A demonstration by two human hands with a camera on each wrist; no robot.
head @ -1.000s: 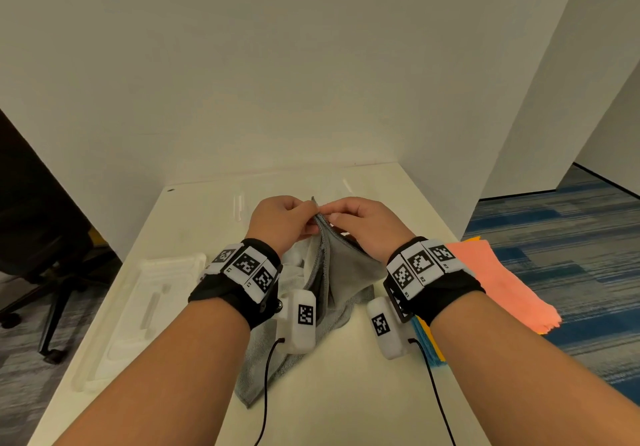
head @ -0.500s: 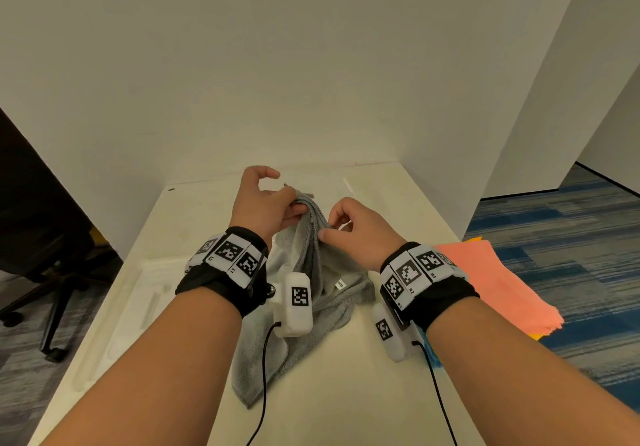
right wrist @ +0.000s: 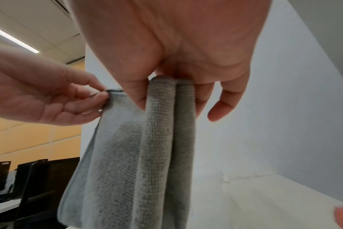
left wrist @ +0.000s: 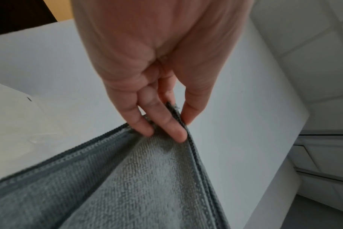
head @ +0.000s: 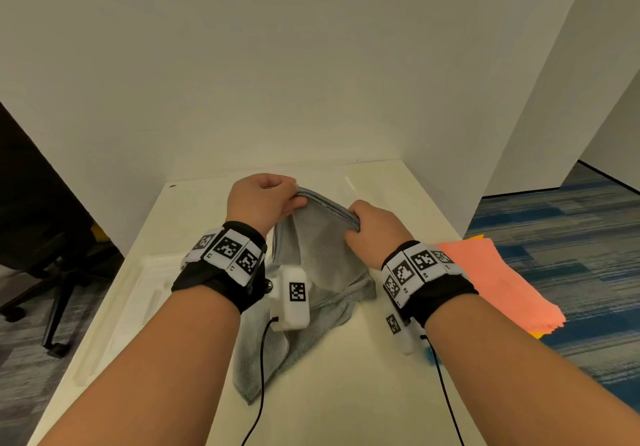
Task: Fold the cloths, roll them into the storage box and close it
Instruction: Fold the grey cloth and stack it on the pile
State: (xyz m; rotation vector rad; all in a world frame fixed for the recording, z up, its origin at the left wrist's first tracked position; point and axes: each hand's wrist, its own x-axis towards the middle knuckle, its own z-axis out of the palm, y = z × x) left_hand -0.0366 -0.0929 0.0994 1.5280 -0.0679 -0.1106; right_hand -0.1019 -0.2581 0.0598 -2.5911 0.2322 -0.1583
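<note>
Your left hand (head: pixel 262 201) pinches one corner of the grey cloth (head: pixel 320 258), its fingertips (left wrist: pixel 178 133) closed on the stitched hem, and your right hand (head: pixel 374 234) grips the same top edge a little along, with two folds of it bunched between thumb and fingers. A second ago both hands met at one point on the cloth; now they stand apart, with the hem stretched between them and raised off the table (head: pixel 346 376). I judge this means you are opening the edge out to line it up for the first fold, so the folding is only beginning. The rest of the cloth hangs down and its lower part lies crumpled on the table between your wrists.

The white storage box (head: pixel 138 293) lies at the left of the table; I cannot tell what is in it. The orange cloth (head: pixel 491 279) waits at the right edge, over other coloured ones, not yet folded.
</note>
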